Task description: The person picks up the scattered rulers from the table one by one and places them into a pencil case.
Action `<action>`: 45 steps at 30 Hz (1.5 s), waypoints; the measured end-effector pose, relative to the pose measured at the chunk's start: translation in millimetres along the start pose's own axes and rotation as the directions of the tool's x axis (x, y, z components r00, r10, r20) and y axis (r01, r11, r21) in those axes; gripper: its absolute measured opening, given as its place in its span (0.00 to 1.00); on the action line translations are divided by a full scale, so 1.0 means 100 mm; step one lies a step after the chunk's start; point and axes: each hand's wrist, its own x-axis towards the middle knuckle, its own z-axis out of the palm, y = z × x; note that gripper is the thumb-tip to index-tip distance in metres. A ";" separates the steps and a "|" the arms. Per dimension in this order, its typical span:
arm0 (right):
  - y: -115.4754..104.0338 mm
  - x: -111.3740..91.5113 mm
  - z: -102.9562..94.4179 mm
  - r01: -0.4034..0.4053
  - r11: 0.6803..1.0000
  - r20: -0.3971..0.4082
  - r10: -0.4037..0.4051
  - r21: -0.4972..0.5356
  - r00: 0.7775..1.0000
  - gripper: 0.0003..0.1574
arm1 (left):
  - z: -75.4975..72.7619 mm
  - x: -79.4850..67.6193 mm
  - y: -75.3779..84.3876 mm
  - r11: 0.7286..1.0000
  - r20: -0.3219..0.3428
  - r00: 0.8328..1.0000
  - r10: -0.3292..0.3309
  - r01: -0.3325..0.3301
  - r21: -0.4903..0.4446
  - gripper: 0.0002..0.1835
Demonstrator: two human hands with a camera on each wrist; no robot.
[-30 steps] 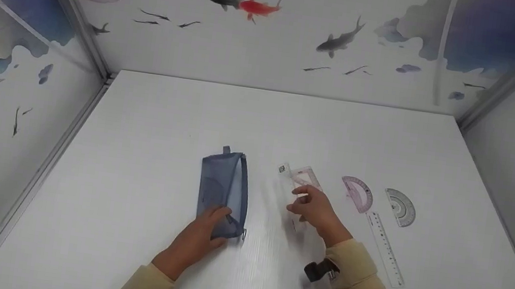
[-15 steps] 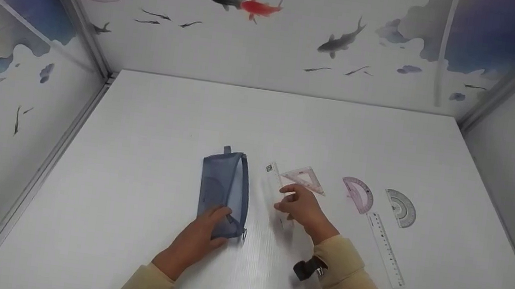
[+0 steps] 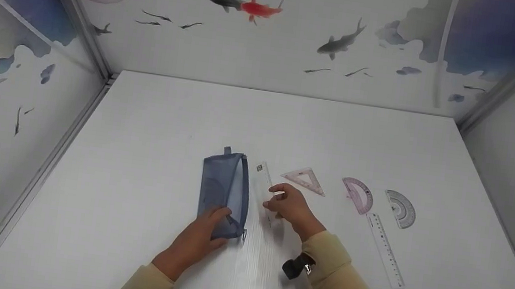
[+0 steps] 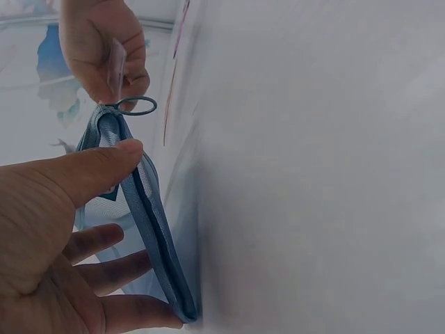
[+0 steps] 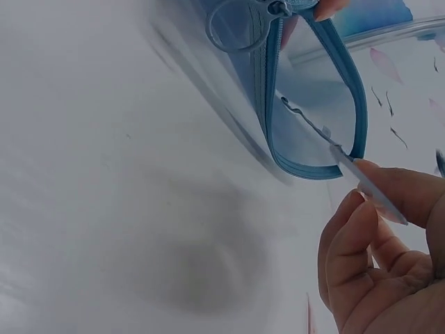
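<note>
A blue mesh zip pencil case stands with its zipped mouth open, facing right in the head view. My left hand grips its near end; in the left wrist view the thumb lies over the zip edge and the other fingers spread along the far side. A clear ruler is pinched between the thumb and fingers of my right hand, just right of the case. From the right wrist, the ruler appears almost edge-on, and its far end overlaps the case's mouth.
On the white table, a pink set square lies beyond my right hand. Farther right are a pink protractor, a clear protractor and another clear ruler. Printed walls enclose the table's back and sides.
My right hand has carried the ruler leftward, away from the set square and close to the pencil case. The left hand and the case have stayed in place.
</note>
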 end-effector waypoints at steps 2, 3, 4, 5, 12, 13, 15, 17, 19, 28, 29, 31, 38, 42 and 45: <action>0.00 0.01 0.02 0.000 1.000 0.009 0.000 0.016 1.000 0.24 | 0.00 0.00 0.00 1.000 -0.004 1.000 0.001 -0.001 -0.001 0.35; -0.01 0.01 0.03 0.000 1.000 0.013 0.000 0.020 1.000 0.24 | 0.00 0.00 0.00 1.000 -0.006 1.000 0.000 0.000 -0.001 0.35; -0.01 0.01 0.05 0.001 1.000 0.014 -0.001 0.023 1.000 0.24 | 0.00 0.00 0.00 1.000 -0.006 1.000 -0.003 0.003 -0.003 0.35; -0.01 0.02 0.06 0.002 1.000 0.014 -0.002 0.023 1.000 0.24 | 0.00 0.00 0.00 1.000 -0.005 1.000 -0.006 0.005 -0.004 0.35; -0.02 0.04 0.14 0.000 1.000 0.019 -0.001 0.024 1.000 0.24 | -0.01 0.00 0.00 1.000 -0.005 1.000 -0.007 0.007 -0.002 0.35; -0.03 0.03 0.15 -0.001 1.000 0.018 0.001 0.027 1.000 0.24 | -0.01 0.00 0.00 1.000 -0.005 1.000 -0.003 0.003 0.001 0.35; -0.05 0.03 0.16 -0.005 0.999 0.019 0.005 0.033 1.000 0.24 | -0.01 0.00 0.00 1.000 -0.004 1.000 -0.002 0.002 -0.002 0.35; -0.06 0.04 0.19 -0.004 0.999 0.017 0.003 0.033 1.000 0.24 | -0.01 0.00 0.00 1.000 -0.001 1.000 -0.004 0.004 -0.006 0.34; -0.07 0.04 0.21 -0.002 0.999 0.016 0.002 0.039 1.000 0.24 | -0.01 0.00 0.00 1.000 0.005 1.000 -0.011 0.011 -0.011 0.34; -0.07 0.07 0.28 0.018 0.998 0.013 -0.019 0.067 1.000 0.23 | -0.02 0.00 -0.01 0.999 0.019 1.000 -0.021 0.021 -0.024 0.34; -0.08 0.07 0.29 0.019 0.997 0.013 -0.020 0.071 1.000 0.23 | -0.02 0.00 -0.01 0.999 0.022 1.000 -0.020 0.021 -0.027 0.34; -0.09 0.06 0.31 0.016 0.997 0.011 -0.017 0.080 1.000 0.22 | -0.03 0.00 -0.01 0.999 0.027 0.999 -0.020 0.021 -0.032 0.34; -0.11 0.06 0.37 0.008 0.997 -0.005 -0.008 0.082 1.000 0.24 | -0.03 0.00 -0.01 0.999 0.022 0.999 -0.024 0.025 -0.032 0.34; -0.12 0.07 0.40 0.010 0.997 -0.010 -0.009 0.081 1.000 0.24 | -0.03 -0.01 -0.02 0.999 0.019 1.000 -0.019 0.020 -0.036 0.34; -0.13 0.08 0.42 0.009 0.997 -0.014 -0.008 0.077 1.000 0.24 | -0.02 -0.01 -0.02 0.999 0.018 1.000 -0.013 0.013 -0.044 0.35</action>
